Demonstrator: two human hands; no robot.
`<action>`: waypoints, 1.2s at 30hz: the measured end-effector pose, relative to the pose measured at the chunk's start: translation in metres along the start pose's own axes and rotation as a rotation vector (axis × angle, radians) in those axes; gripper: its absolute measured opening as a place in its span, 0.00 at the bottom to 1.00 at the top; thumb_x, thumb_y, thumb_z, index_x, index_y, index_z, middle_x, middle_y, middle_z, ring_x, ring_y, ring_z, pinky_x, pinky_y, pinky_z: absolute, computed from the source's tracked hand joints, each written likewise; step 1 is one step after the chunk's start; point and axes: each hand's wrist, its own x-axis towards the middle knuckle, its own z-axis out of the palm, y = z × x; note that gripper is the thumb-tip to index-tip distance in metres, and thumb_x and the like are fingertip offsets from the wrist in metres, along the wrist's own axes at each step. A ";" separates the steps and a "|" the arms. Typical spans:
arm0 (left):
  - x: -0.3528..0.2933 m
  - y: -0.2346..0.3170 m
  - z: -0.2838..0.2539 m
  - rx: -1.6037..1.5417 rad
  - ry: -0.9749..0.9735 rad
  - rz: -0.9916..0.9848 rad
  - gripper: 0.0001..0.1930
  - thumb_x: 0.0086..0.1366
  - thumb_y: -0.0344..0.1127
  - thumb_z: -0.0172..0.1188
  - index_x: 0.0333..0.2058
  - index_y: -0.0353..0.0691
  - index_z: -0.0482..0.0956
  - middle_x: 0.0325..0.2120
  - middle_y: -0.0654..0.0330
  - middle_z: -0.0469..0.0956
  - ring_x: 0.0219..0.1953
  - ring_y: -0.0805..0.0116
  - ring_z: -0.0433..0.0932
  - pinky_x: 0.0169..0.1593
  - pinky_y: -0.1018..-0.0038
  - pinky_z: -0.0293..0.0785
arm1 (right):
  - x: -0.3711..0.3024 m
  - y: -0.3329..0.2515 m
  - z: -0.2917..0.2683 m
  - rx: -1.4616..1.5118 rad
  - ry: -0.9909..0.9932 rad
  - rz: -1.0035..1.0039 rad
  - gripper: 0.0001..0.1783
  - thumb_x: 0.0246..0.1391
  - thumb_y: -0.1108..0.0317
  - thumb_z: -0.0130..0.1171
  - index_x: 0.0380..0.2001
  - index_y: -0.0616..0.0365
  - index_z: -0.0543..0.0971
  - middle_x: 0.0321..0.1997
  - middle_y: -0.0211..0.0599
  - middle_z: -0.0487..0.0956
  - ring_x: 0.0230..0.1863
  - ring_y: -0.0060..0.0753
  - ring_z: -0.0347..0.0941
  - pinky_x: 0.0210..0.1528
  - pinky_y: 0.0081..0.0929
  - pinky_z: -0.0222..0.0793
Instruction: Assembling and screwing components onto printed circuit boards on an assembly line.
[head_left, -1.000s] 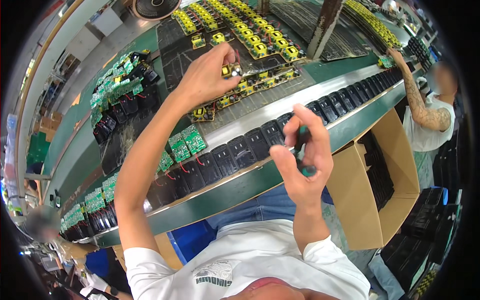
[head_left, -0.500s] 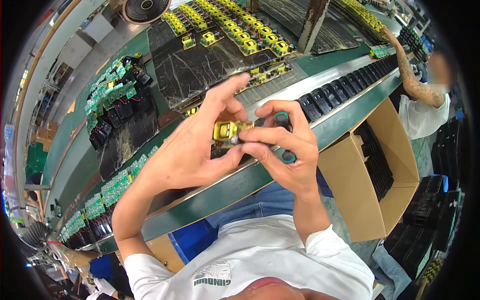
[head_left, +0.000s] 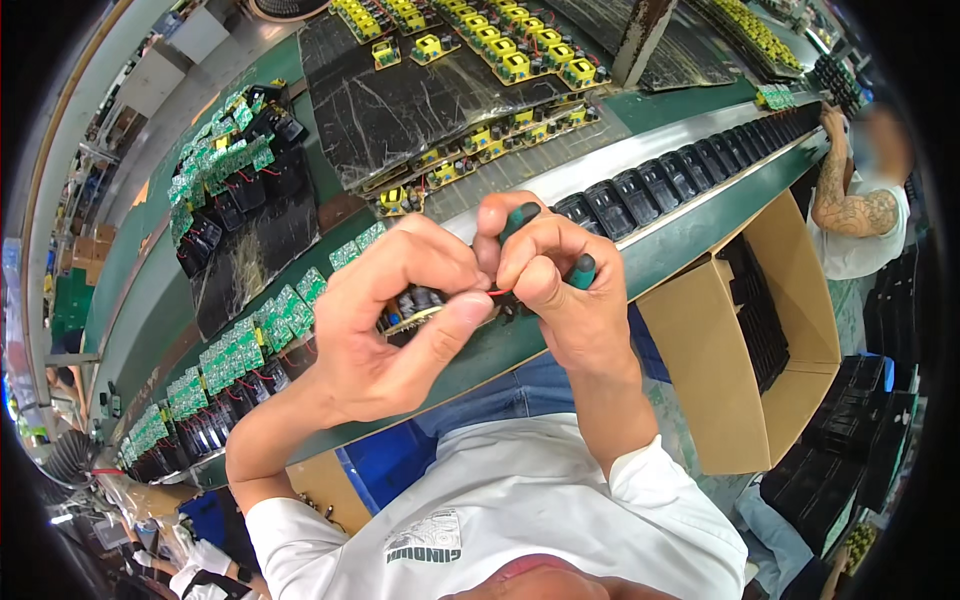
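Observation:
My left hand (head_left: pixel 352 335) is closed around a small circuit board (head_left: pixel 412 312) with dark round components on it, held above the green bench edge. Its thumb and fingertips meet at a thin red wire (head_left: pixel 500 292). On the other side, my right hand (head_left: pixel 572 315) pinches near the same wire with thumb and forefinger. It also keeps green-and-black-handled pliers (head_left: pixel 582 271) tucked in its fingers; their jaws are hidden. Just beyond my hands runs a row of black plastic cases (head_left: pixel 635 193).
Boards with yellow transformers (head_left: pixel 515 65) stand in rows on a dark mat (head_left: pixel 375 110). Green circuit boards wired to black cases (head_left: pixel 235 350) line the bench at left, with another pile (head_left: pixel 220 175) farther back. An open cardboard box (head_left: pixel 700 370) is at right, near a co-worker (head_left: pixel 860 200).
Both hands have come together and the board has turned and shifted left and down within my left hand. A red wire now shows between my fingertips. The co-worker's arm has lowered.

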 end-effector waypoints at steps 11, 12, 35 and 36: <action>-0.028 -0.056 -0.040 0.211 0.103 -0.040 0.01 0.68 0.27 0.64 0.35 0.37 0.83 0.31 0.59 0.81 0.30 0.65 0.76 0.33 0.72 0.74 | 0.006 0.006 0.002 -0.415 0.001 -0.243 0.05 0.61 0.65 0.63 0.34 0.54 0.81 0.46 0.33 0.74 0.42 0.32 0.71 0.46 0.30 0.69; -0.026 -0.071 -0.038 0.185 0.022 -0.005 0.01 0.67 0.26 0.64 0.35 0.37 0.83 0.31 0.59 0.81 0.30 0.65 0.76 0.33 0.73 0.73 | -0.001 -0.001 -0.004 -0.367 0.044 -0.231 0.06 0.62 0.64 0.63 0.36 0.55 0.81 0.46 0.33 0.74 0.42 0.31 0.70 0.46 0.31 0.69; -0.066 -0.051 -0.027 0.884 -0.207 -0.113 0.10 0.59 0.23 0.65 0.41 0.39 0.83 0.36 0.56 0.79 0.35 0.57 0.77 0.40 0.67 0.75 | -0.017 0.080 0.010 -0.229 0.329 -0.382 0.10 0.63 0.66 0.52 0.26 0.56 0.72 0.29 0.33 0.74 0.27 0.32 0.64 0.34 0.29 0.65; -0.081 -0.058 -0.052 0.883 -0.186 -0.045 0.10 0.61 0.24 0.64 0.42 0.38 0.82 0.36 0.56 0.78 0.34 0.57 0.77 0.39 0.67 0.75 | -0.010 0.087 0.024 -0.195 0.270 -0.406 0.12 0.64 0.68 0.51 0.25 0.56 0.71 0.29 0.32 0.73 0.27 0.31 0.62 0.34 0.28 0.61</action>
